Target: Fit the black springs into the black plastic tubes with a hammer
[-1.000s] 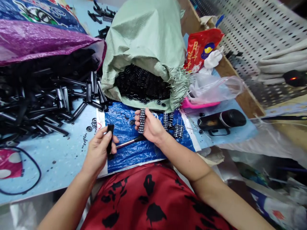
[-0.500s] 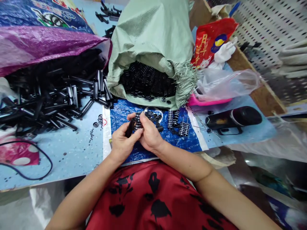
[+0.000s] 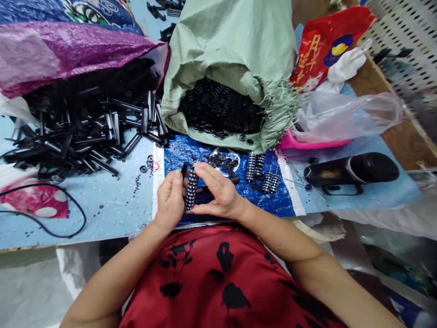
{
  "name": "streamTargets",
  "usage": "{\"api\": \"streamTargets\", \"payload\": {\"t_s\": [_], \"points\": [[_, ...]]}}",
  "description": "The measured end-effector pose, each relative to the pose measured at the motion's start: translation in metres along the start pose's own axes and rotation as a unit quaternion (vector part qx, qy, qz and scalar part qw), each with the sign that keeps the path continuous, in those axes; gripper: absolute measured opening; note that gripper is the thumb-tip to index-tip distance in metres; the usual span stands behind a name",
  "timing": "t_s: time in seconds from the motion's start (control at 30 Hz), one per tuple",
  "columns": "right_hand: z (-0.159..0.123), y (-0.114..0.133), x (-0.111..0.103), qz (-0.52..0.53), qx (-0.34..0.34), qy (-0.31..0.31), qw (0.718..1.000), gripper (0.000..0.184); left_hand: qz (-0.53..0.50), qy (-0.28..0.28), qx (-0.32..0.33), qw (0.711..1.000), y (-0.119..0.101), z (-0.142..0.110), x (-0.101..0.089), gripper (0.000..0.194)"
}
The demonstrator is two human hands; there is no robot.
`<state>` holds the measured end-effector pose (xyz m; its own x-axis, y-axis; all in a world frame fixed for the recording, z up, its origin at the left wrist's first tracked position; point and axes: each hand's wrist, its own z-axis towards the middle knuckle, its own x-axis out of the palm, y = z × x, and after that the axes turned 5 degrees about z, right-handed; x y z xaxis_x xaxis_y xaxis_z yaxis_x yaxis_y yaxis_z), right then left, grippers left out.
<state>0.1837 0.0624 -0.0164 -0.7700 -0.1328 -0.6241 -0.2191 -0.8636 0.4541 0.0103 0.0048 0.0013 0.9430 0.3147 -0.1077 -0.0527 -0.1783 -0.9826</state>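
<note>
Hands, both, held close over the near edge of a blue woven sheet, just above a red patterned lap. Left hand is curled around a short black tube, whose upper end pokes out above the fingers; gripped upright, apparently so its open end faces the other hand. Right hand pinches a stack of black rings between thumb and fingers, the stack standing between the two hands and touching the left fingers, seemingly kept as a column so single rings can be fed off it.

Loose rings, a small cluster on the sheet just beyond the fingertips, within easy reach. Further ring stacks, four or so, stand in pairs to the right on the same sheet, set aside upright.

Black rods and tubes, a large heap spilling to the left from under a purple sack. Green woven sack, mouth lying open toward the person, full of black rings. Black cord looped at the left edge of the pale blue table.

Black cylinder lies at right; clear plastic bag over a pink tray, red packet and white glove beyond.
</note>
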Motion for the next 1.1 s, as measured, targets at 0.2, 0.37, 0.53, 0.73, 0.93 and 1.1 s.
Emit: {"api": "streamTargets", "payload": {"t_s": [0.2,0.37,0.53,0.73,0.93,1.1], "points": [[-0.007,0.004,0.002,-0.043,0.033,0.033,0.998,0.088,-0.124,0.056,-0.049,0.989,0.012,0.003,0.001,0.042],[-0.007,0.011,0.005,-0.086,0.018,0.021,0.996,0.091,-0.144,0.071,-0.088,0.983,0.019,0.01,-0.009,0.045],[-0.003,0.013,0.012,-0.079,0.077,0.053,0.992,0.095,-0.102,0.059,-0.071,0.99,0.018,0.01,-0.012,0.049],[-0.024,-0.004,0.008,-0.087,0.07,0.109,0.988,0.07,0.015,0.045,0.011,0.999,0.024,0.014,-0.04,0.04],[-0.041,0.0,-0.007,-0.136,0.092,0.101,0.981,0.016,0.355,0.097,0.064,0.928,0.035,0.033,-0.093,0.032],[-0.027,0.004,-0.007,-0.081,0.118,0.049,0.989,0.023,0.333,0.18,-0.018,0.925,0.042,0.044,-0.097,0.043]]}}
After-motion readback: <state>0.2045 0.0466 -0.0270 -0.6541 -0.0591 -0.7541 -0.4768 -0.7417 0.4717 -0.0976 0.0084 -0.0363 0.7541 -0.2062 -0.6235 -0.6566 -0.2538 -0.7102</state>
